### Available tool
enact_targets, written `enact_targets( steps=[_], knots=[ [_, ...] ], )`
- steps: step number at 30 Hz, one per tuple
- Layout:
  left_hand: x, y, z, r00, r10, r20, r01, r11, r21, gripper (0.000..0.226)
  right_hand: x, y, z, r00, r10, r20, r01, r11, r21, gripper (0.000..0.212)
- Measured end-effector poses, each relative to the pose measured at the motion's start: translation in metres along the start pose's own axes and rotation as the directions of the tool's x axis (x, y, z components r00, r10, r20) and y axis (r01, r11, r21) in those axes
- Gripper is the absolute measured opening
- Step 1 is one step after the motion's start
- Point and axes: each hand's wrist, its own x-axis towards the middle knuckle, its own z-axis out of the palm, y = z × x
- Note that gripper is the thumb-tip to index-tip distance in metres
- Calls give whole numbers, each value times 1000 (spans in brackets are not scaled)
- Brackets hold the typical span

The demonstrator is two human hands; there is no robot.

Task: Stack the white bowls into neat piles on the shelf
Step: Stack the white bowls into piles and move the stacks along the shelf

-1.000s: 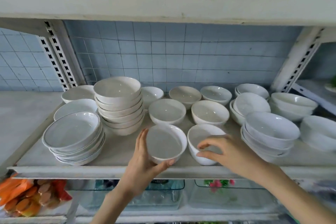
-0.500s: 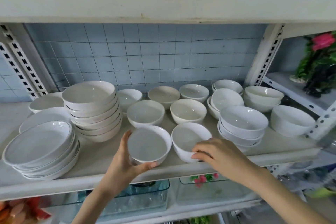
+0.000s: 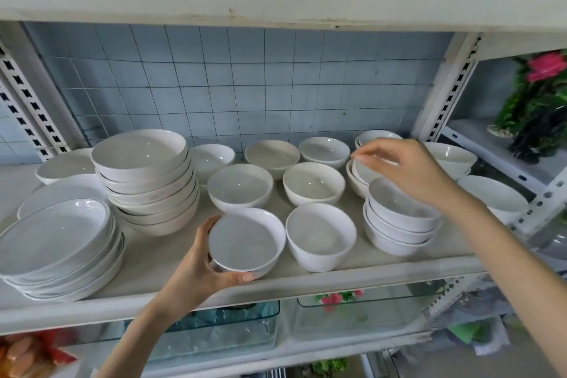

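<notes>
Bowl point(image 3: 245, 242) at shelf point(image 3: 306, 288) front sits gripped by left hand point(image 3: 196, 270); right hand point(image 3: 408, 172) pinches tilted bowl point(image 3: 363, 172) farther back.

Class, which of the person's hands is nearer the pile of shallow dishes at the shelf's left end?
Left. The left hand grips a bowl just right of the dishes; the right hand is over the bowl piles further right.

Right hand point(image 3: 408, 172) is switching bowls
It's leaving the front bowl point(image 3: 320, 236) it was touching and reaching to the back right, fingertips point(image 3: 357, 157) now landing at the rim of the tilted bowl point(image 3: 362, 174) there.
</notes>
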Motion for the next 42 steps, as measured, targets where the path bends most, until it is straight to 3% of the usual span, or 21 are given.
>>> enact_targets(
  steps=[3, 8, 12, 17, 21, 23, 26, 29, 34, 42],
  knots=[
    [0, 1, -1, 1000, 4, 11, -4, 1000, 20, 115, 32, 36, -13, 998, 62, -20, -63, 992, -112, 12],
    [0, 1, -1, 1000, 3, 5, -3, 999, 55, 115, 72, 92, -19, 978, 197, 71, -155, 909, -387, 27],
    [1, 1, 0, 1000, -8, -5, 9, 999, 49, 117, 80, 114, -17, 965, 223, 134, -151, 900, -408, 29],
    [1, 1, 1, 999, -3, -32, 4, 998, 56, 117, 80, 123, -15, 970, 241, 37, -206, 893, -401, 18],
    [1, -1, -1, 1000, -5, -30, 7, 998, 63, 117, 80, 124, -22, 941, 331, -72, -322, 809, -492, 5],
    [1, -2, -1, 1000, -3, -28, 5, 997, 74, 117, 80, 123, -24, 933, 350, -80, -338, 780, -527, 29],
    [1, -3, -1, 1000, -5, -27, 7, 998, 69, 117, 79, 120, -24, 920, 379, -95, -370, 766, -526, 40],
    [1, -3, -1, 1000, -2, -28, 4, 998, 66, 117, 79, 118, -23, 909, 400, -116, -396, 747, -534, 22],
    [2, -3, -2, 999, -5, -35, 8, 997, 76, 118, 80, 110, -28, 880, 421, -220, -474, 757, -449, 22],
    [0, -2, 0, 999, -10, -33, 11, 999, 47, 115, 89, 88, -36, 884, 412, -223, -466, 823, -325, 21]
  ],
)
